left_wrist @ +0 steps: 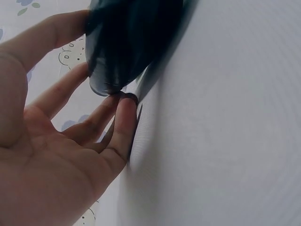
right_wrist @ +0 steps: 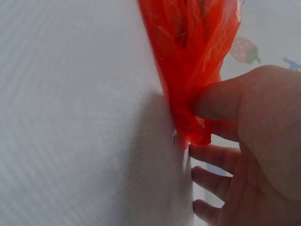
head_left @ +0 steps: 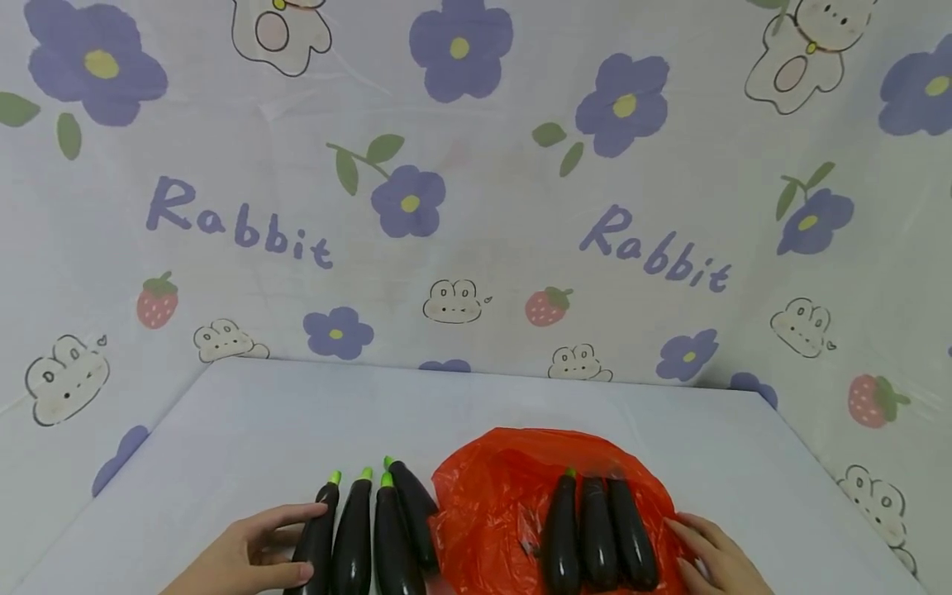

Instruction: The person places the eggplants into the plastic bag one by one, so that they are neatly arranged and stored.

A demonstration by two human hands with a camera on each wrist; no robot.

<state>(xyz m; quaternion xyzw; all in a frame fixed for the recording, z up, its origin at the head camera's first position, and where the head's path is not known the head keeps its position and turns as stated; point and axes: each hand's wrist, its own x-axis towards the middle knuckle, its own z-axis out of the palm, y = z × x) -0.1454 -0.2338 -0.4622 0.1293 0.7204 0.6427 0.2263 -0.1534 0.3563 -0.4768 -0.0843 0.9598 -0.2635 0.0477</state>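
Observation:
My left hand [head_left: 249,549] holds the leftmost eggplant [head_left: 318,537], its thumb and index finger spread along the dark, glossy side. In the left wrist view, that eggplant [left_wrist: 134,40] sits against the fingertips. More eggplants with green stem ends lie just right of it, among them one [head_left: 353,533] right alongside. A crumpled red plastic bag [head_left: 483,487] is spread beside this row, with three eggplants [head_left: 597,537] lying side by side on its right part. At the bag's right edge, my right hand [head_left: 721,558] pinches the gathered plastic [right_wrist: 188,101] between thumb and index finger.
Everything lies on a white table [head_left: 357,405] whose back edge meets a hanging cloth [head_left: 476,248]. The cloth is printed with flowers, strawberries, rabbits and lettering, and it continues along both sides.

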